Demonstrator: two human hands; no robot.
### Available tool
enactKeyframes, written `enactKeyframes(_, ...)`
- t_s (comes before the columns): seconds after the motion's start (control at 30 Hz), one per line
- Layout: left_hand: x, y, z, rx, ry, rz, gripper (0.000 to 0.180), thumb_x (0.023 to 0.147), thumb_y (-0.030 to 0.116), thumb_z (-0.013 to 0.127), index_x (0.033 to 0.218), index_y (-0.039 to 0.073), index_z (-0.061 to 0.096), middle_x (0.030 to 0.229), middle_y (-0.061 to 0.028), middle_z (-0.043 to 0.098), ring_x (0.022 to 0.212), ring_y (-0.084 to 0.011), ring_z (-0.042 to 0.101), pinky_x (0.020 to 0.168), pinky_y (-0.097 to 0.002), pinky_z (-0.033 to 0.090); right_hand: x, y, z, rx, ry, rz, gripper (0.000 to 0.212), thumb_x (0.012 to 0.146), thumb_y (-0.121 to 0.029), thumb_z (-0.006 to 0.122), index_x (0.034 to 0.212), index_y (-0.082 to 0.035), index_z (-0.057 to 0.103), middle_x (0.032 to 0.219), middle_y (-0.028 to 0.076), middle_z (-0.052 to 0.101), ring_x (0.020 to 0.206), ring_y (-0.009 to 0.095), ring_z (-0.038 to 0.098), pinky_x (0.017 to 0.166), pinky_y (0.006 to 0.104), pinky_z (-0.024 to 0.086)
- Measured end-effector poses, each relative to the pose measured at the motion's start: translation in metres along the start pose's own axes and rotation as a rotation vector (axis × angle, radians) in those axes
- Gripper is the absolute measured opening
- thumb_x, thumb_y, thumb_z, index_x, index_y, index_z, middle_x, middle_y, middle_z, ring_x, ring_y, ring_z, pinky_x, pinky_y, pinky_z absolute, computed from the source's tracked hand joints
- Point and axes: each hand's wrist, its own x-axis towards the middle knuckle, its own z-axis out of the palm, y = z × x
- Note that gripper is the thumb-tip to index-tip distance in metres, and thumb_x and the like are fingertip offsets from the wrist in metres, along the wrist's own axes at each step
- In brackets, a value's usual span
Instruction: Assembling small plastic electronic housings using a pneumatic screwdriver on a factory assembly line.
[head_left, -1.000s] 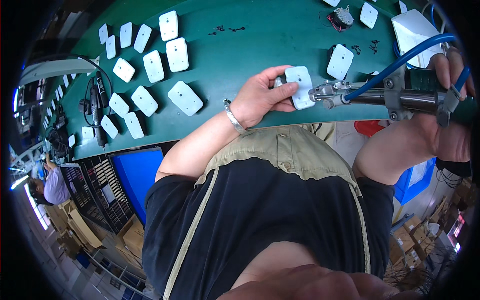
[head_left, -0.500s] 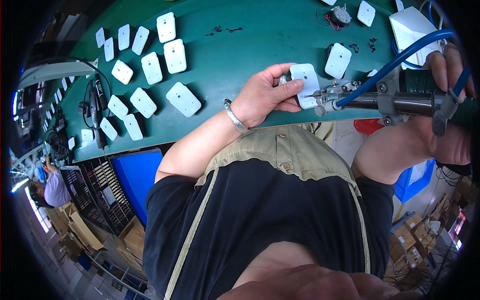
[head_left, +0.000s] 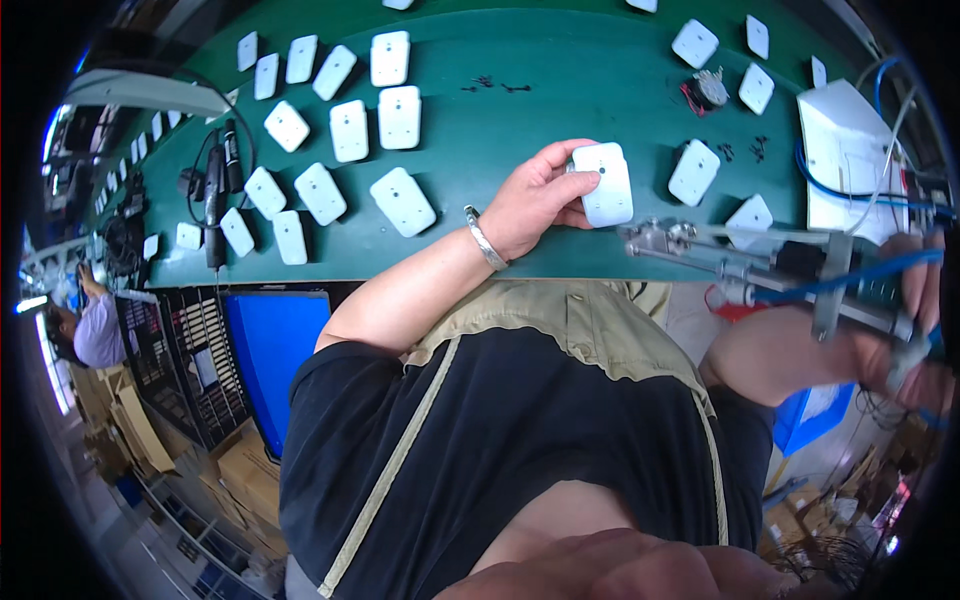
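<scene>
Co-worker [head_left: 98, 335]: far L of held case [head_left: 607, 195], lt purple top, blurry.
Blk corded tools [head_left: 214, 190]: on grn table [head_left: 470, 190], well L of held case.
Blue panel [head_left: 265, 360]: low L of held case, below table edge.
Wht cases [head_left: 402, 202]: loose grp L of held case, most further up table; rounded corners, small dark hole ea.
Blk small pcs [head_left: 512, 88]: a few, up & L of held case.
L hand [head_left: 530, 205]: just L of held case, pinching it; thumb over top face, fingers behind L edge. Silver bracelet [head_left: 484, 240] on wrist.
Held case: wht, at L hand's fingertips, R of palm, nr table's front edge.
R-side case [head_left: 694, 172]: wht, on table, R of held case.
Round part [head_left: 708, 90]: up & R of held case, w/ red wire.
Hosed tool [head_left: 735, 270]: R & slightly below held case; tip nr its lower R corner, blurred, can't tell if touching.
Wht tray [head_left: 850, 150]: well R of held case.
R hand [head_left: 918, 280]: far R of held case, fingers curled round tool's rear, blurred.
</scene>
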Motion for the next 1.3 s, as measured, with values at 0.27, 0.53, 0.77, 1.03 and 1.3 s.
enactKeyframes(0.27, -0.017, 0.013, -0.007, 0.13, 0.018, 0.03, 0.027, 0.082, 0.013, 0.057, 0.108, 0.01, 0.055, 0.089, 0.0018, 0.059, 0.073, -0.0059, 0.056, 0.055, -0.0211, 0.047, -0.033, 0.019, 0.013, 0.03, 0.234, -0.13, 0.041, 0.072, -0.027, 0.066, 0.089, -0.001, 0.04, 0.082, 0.003, 0.038, 0.066, 0.01, 0.037, 0.062, 0.0224, 0.032)
enactKeyframes(0.53, 0.003, 0.206, -0.152, 0.919, 0.621, 0.81, 0.04, 0.077, 0.018, 0.062, 0.113, 0.005, 0.05, 0.093, -0.011, 0.06, 0.082, -0.0176, 0.059, 0.072, -0.0273, 0.049, -0.018, 0.024, 0.003, -0.218, 0.326, -0.232, 0.047, 0.078, -0.022, 0.059, 0.112, -0.003, 0.034, 0.082, 0.004, 0.041, 0.069, 0.012, 0.039, 0.063, 0.024, 0.033)
enactKeyframes(0.77, 0.096, 0.265, -0.279, 1.251, 0.844, 0.051, 0.047, 0.074, 0.031, 0.066, 0.111, 0.006, 0.055, 0.091, -0.0095, 0.062, 0.068, -0.0156, 0.059, 0.063, -0.027, 0.049, -0.002, 0.027, 0.006, -0.276, 0.337, -0.212, 0.048, 0.081, -0.02, 0.055, 0.119, -0.006, 0.029, 0.086, 0.007, 0.044, 0.074, 0.014, 0.039, 0.066, 0.0264, 0.033)
enactKeyframes(1.03, 0.1, 0.269, -0.27, 1.922, 0.866, 0.317, 0.054, 0.068, 0.031, 0.069, 0.115, 0.011, 0.051, 0.113, -0.0124, 0.052, 0.103, -0.0282, 0.05, 0.089, -0.0366, 0.041, -0.007, 0.025, -0.004, -0.313, 0.363, -0.19, 0.05, 0.079, -0.02, 0.057, 0.118, -0.006, 0.029, 0.089, 0.009, 0.05, 0.072, 0.014, 0.044, 0.068, 0.0264, 0.036)
enactKeyframes(1.3, 0.112, 0.25, -0.211, 2.463, -0.055, 0.485, 0.07, 0.054, 0.01, 0.076, 0.117, 0.012, 0.045, 0.125, -0.0058, 0.042, 0.122, -0.0255, 0.032, 0.102, -0.0357, 0.027, -0.008, 0.027, -0.003, -0.494, 0.657, -0.285, 0.046, 0.079, -0.019, 0.057, 0.116, -0.006, 0.033, 0.085, 0.009, 0.052, 0.07, 0.015, 0.048, 0.066, 0.0254, 0.037)
